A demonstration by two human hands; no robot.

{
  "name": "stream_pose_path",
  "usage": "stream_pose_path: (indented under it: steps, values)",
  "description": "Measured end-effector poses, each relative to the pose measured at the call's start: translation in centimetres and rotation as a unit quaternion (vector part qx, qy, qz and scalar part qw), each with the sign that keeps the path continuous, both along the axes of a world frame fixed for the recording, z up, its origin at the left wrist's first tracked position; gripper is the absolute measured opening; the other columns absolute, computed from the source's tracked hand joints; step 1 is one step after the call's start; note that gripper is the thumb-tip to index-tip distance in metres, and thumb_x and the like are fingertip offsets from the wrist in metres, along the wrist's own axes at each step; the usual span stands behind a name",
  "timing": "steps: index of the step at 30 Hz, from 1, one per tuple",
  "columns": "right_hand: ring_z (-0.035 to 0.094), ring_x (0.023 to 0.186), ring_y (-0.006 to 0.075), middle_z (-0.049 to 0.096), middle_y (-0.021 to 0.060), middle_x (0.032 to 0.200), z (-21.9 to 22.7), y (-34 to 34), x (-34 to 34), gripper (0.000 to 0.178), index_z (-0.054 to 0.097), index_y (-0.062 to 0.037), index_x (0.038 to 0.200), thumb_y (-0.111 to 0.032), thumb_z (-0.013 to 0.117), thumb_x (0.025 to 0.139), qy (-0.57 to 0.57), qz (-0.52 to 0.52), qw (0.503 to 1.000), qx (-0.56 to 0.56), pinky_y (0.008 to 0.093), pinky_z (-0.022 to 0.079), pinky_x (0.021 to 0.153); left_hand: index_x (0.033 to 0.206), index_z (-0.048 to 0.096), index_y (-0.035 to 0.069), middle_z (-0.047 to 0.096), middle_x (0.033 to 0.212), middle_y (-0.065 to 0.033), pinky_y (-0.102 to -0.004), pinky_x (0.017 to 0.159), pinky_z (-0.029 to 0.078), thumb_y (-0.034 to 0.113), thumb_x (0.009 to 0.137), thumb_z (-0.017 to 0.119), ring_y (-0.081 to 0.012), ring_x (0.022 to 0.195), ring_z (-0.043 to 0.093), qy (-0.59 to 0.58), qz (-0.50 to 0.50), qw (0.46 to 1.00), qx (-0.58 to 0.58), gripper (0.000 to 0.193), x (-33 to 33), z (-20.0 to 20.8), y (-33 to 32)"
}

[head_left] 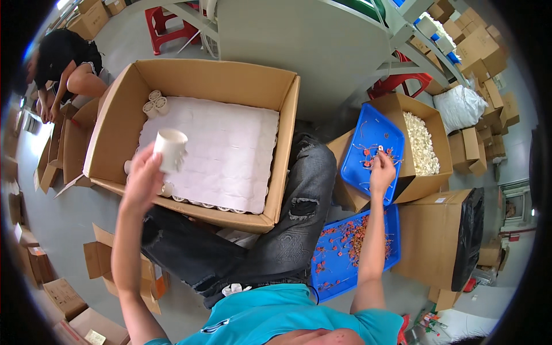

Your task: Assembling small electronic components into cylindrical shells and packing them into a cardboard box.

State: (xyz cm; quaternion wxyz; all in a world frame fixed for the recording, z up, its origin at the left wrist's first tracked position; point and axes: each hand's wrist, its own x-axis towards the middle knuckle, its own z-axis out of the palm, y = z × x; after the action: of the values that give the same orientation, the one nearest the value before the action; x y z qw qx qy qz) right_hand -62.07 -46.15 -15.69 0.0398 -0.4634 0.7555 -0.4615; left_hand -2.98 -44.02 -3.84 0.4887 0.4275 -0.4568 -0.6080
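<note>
Gripping white plastic cylinder [171,150] in curled fingers of left hand [142,177], above brown cardboard carton [213,81]; holding right hand [382,173], fingertips bunched, at tiny red-and-white part [380,148] over blue plastic tray [356,175], pinch uncertain; grasping cylinder best round side wall, being probably light, stiff, slippery

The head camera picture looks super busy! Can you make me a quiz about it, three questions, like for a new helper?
1. What is the left hand holding?
a) a red stool
b) a white cylinder
c) a plastic bag

2. True or false: the right hand is inside the big box with the white sheet.

3. Fill in: the cardboard box beside the upper blue tray holds lots of small, ____-coloured pieces.

Key: 1. b. 2. False; it is at the upper blue tray. 3. cream.
</note>
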Motion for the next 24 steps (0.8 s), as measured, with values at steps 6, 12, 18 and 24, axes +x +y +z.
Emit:
stream_pose_path:
  steps: [6, 12, 18, 24]
  values:
    - [0.074, 0.083, 0.0320, 0.073, 0.0237, 0.097, 1.2, -6.0, 1.0, 0.030, 0.076, 0.0010, 0.105, -0.016, 0.075, 0.081, 0.025, 0.016, 0.949, 0.314, 0.0398, 0.057, 0.076, 0.143, 0.041, -0.004, 0.058, 0.133, -0.0220, -0.0464, 0.102, 0.049, 0.043, 0.100, 0.056, -0.0368, 0.119, 0.061, 0.376, -0.090, 0.918, 0.093, 0.065, -7.0, -4.6, 11.3]
    - [0.072, 0.086, 0.0355, 0.073, 0.0209, 0.093, -1.8, -5.0, -1.9, 0.019, 0.078, -0.0063, 0.096, -0.016, 0.074, 0.079, 0.206, 0.007, 0.951, 0.230, 0.0438, 0.056, 0.079, 0.145, 0.040, 0.001, 0.057, 0.134, -0.0197, -0.0464, 0.105, 0.048, 0.042, 0.099, 0.060, -0.0375, 0.121, 0.059, 0.400, -0.097, 0.901, 0.138, 0.065, -10.8, -7.0, 13.9]
    - [0.072, 0.069, 0.0254, 0.072, 0.0166, 0.074, 3.8, -2.6, 1.4, 0.019, 0.072, 0.0023, 0.097, -0.002, 0.071, 0.079, 0.075, 0.006, 0.995, 0.067, 0.0373, 0.055, 0.066, 0.119, 0.053, 0.004, 0.066, 0.105, -0.0088, -0.0356, 0.090, 0.053, 0.014, 0.076, 0.085, -0.0200, 0.096, 0.067, 0.271, -0.065, 0.949, 0.145, 0.054, -10.8, -7.1, 14.9]
    - [0.065, 0.054, 0.0207, 0.068, 0.0162, 0.067, 7.4, -0.7, -2.3, 0.021, 0.070, 0.0067, 0.098, 0.000, 0.071, 0.078, 0.052, 0.045, 0.974, 0.214, 0.0314, 0.051, 0.051, 0.123, 0.054, 0.003, 0.066, 0.110, -0.0088, -0.0342, 0.092, 0.051, 0.029, 0.082, 0.083, -0.0187, 0.103, 0.064, 0.192, -0.126, 0.963, 0.141, 0.056, -11.9, -7.7, 15.3]
